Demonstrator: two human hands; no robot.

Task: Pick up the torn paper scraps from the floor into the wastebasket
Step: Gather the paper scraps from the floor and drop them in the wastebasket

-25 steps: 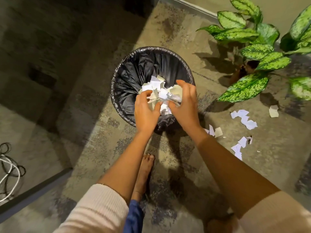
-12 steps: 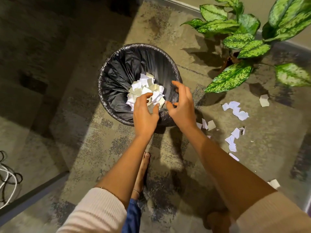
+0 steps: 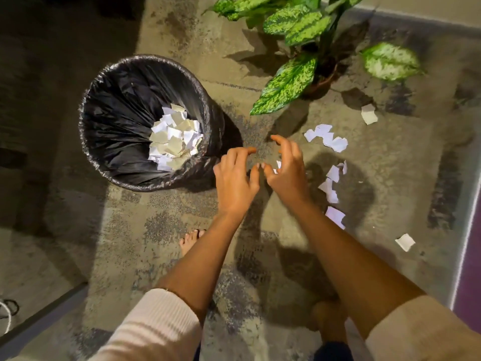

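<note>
Where the round wastebasket (image 3: 109, 121) lined with a black plastic bag stands at left on the mottled grey-brown carpet (image 3: 156, 230), a pile of white and cream torn paper scraps (image 3: 174, 138) lies in its bottom. Just right of its rim, the left hand (image 3: 235, 175) and right hand (image 3: 285, 165) hover side by side, thumbs nearly touching, fingers spread and loosely curled, gripping nothing. Further right, more white loose scraps (image 3: 330, 140) lie scattered on the carpet, near a potted plant (image 3: 289, 82) with speckled green leaves.

Carpeted indoor room (image 3: 166, 230), potted plant (image 3: 299, 74), wastebasket (image 3: 104, 113)
</note>
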